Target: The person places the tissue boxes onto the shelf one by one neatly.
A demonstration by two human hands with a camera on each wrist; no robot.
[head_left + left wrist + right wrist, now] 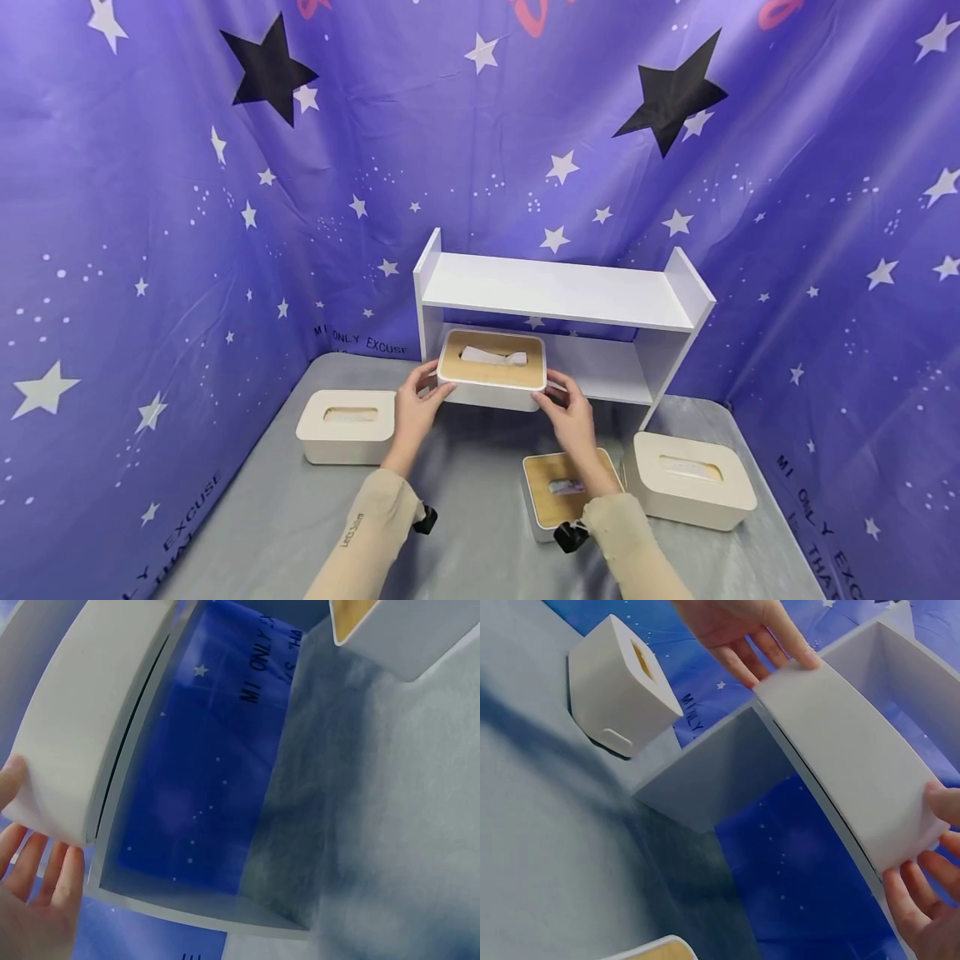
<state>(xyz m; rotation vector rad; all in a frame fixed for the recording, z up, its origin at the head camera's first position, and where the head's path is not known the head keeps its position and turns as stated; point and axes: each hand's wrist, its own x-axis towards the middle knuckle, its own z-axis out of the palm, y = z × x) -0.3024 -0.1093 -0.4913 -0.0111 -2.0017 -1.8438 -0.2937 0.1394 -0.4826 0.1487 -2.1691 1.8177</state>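
A white tissue box (491, 396) with a wooden lid and a tissue showing in its slot is at the left part of the white shelf's (555, 287) lower board. My left hand (414, 408) holds its left end, thumb on the front wall and fingers around the corner. At the opposite end my right hand (573, 412) grips it the same way. In the right wrist view, the box's underside edge (832, 742) lies right along the board's front edge. Both hands show at its ends there.
A cream tissue box (348, 450) stands left of the shelf on the grey cloth-covered table (465, 517). Under my right forearm is another wooden-lidded box (547, 483). A second cream box (690, 487) stands at the right. Starry purple curtains (480, 167) surround the table.
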